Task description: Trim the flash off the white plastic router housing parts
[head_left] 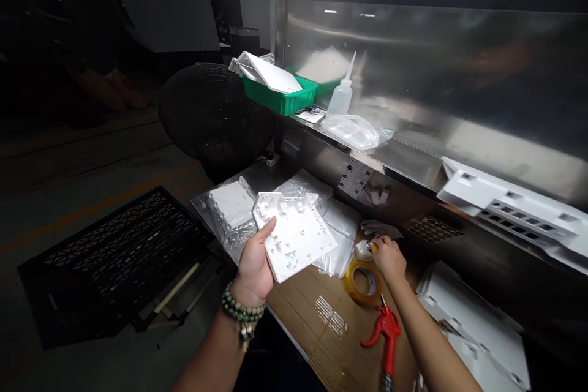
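Note:
My left hand (257, 263), a beaded bracelet on its wrist, grips a white plastic housing panel (301, 236) by its left edge, thumb on top. The panel is tilted, its ribbed inner side facing me. At the back of the worktop, my right hand (390, 260) has its fingers curled down beside a small white object (364, 250). A bit of yellow shows at its fingertips; what they hold is too small to name. Just left of that hand lies a roll of tape (362, 282). Nearer to me, below the right hand, is a red air blow gun (386, 334).
Clear plastic bags (342, 236) and a bagged white part (229, 203) lie behind the panel. On the shelf stand a green bin (280, 98), a squeeze bottle (340, 97) and a long white part (514, 208). More white parts (478, 312) sit at right. A black crate (114, 263) is at left.

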`<state>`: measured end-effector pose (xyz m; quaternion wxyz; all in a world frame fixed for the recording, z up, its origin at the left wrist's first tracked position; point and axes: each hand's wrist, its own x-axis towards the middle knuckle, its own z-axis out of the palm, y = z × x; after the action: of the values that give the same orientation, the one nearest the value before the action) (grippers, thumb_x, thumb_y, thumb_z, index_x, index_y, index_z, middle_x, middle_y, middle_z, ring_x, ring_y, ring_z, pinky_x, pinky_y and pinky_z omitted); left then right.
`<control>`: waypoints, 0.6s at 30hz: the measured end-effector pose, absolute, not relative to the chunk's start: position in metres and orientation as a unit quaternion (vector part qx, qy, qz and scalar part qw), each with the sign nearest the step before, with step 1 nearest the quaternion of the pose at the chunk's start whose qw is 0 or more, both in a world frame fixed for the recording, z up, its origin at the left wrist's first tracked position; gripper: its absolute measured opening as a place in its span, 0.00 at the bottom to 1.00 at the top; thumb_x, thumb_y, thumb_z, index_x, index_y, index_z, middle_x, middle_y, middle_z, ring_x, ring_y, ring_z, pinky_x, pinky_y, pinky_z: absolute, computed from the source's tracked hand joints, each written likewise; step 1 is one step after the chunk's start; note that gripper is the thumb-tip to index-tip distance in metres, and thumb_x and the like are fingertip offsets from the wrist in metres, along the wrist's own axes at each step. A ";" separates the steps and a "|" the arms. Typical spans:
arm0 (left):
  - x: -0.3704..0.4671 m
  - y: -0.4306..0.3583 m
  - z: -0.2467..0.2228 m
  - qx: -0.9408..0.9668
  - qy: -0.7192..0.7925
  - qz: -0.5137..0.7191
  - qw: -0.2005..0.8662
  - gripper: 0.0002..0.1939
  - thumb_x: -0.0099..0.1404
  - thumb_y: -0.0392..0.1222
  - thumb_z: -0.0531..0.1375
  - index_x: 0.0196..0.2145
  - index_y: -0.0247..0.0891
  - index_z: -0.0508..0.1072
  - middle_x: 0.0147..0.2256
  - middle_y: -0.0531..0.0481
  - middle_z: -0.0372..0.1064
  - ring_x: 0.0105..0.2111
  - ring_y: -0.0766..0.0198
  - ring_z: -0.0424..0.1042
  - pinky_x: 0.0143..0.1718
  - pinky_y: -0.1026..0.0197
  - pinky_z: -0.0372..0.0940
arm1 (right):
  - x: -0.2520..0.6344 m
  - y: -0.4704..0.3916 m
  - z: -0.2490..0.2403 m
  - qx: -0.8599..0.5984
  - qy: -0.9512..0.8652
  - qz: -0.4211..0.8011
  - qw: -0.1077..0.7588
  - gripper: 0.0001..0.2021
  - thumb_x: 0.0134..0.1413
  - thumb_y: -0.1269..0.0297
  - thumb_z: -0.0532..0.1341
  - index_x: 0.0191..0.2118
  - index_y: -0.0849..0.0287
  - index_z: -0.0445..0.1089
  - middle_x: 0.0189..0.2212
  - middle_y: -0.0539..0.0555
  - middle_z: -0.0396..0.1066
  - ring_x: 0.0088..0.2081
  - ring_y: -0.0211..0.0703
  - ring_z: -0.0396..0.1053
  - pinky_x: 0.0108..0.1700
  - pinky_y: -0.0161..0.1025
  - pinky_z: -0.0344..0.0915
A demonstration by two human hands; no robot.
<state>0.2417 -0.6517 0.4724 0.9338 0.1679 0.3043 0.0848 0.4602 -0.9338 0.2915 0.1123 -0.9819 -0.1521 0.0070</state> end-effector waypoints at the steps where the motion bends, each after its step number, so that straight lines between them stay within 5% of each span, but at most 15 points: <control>1: 0.243 -0.653 0.474 0.172 0.301 0.087 0.934 0.30 0.70 0.43 0.60 0.66 0.31 0.62 0.53 0.33 0.76 0.52 0.41 0.77 0.59 0.40 0.69 | 0.460 -0.932 0.295 -0.981 -0.148 0.004 0.127 0.08 0.61 0.73 0.59 0.41 0.60 0.76 0.47 0.59 0.73 0.48 0.48 0.69 0.49 0.45 0.67; 4: 0.246 -0.658 0.479 0.173 0.300 0.081 0.935 0.30 0.70 0.43 0.60 0.66 0.30 0.63 0.53 0.33 0.76 0.51 0.41 0.77 0.58 0.41 0.69 | 0.453 -0.923 0.316 -0.972 -0.140 -0.012 0.187 0.12 0.56 0.75 0.58 0.39 0.59 0.77 0.45 0.61 0.74 0.46 0.51 0.70 0.44 0.44 0.68; 9: 0.252 -0.669 0.485 0.163 0.296 0.047 0.940 0.29 0.71 0.44 0.58 0.66 0.28 0.62 0.51 0.32 0.77 0.51 0.41 0.77 0.58 0.40 0.68 | 0.374 -0.889 0.397 -0.917 -0.222 -0.050 0.327 0.14 0.62 0.66 0.56 0.50 0.53 0.74 0.51 0.54 0.73 0.51 0.44 0.71 0.47 0.37 0.71; 13: 0.259 -0.684 0.485 0.157 0.269 0.021 0.950 0.29 0.71 0.45 0.57 0.65 0.29 0.63 0.51 0.33 0.77 0.52 0.41 0.77 0.59 0.40 0.67 | 0.277 -0.854 0.455 -0.770 -0.381 -0.023 0.512 0.11 0.63 0.67 0.62 0.50 0.52 0.73 0.42 0.54 0.73 0.42 0.40 0.74 0.44 0.35 0.72; 18: 0.260 -0.699 0.489 0.147 0.273 0.010 0.951 0.28 0.71 0.46 0.57 0.65 0.34 0.64 0.53 0.35 0.77 0.52 0.42 0.76 0.59 0.39 0.66 | 0.236 -0.839 0.456 -0.751 -0.392 -0.072 0.527 0.10 0.61 0.74 0.63 0.47 0.58 0.73 0.38 0.55 0.72 0.35 0.38 0.73 0.35 0.32 0.71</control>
<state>0.2597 -0.6987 0.4887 0.9508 0.1471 0.2727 0.0098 0.2362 -0.8388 0.4556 0.5266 -0.7508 -0.3922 -0.0718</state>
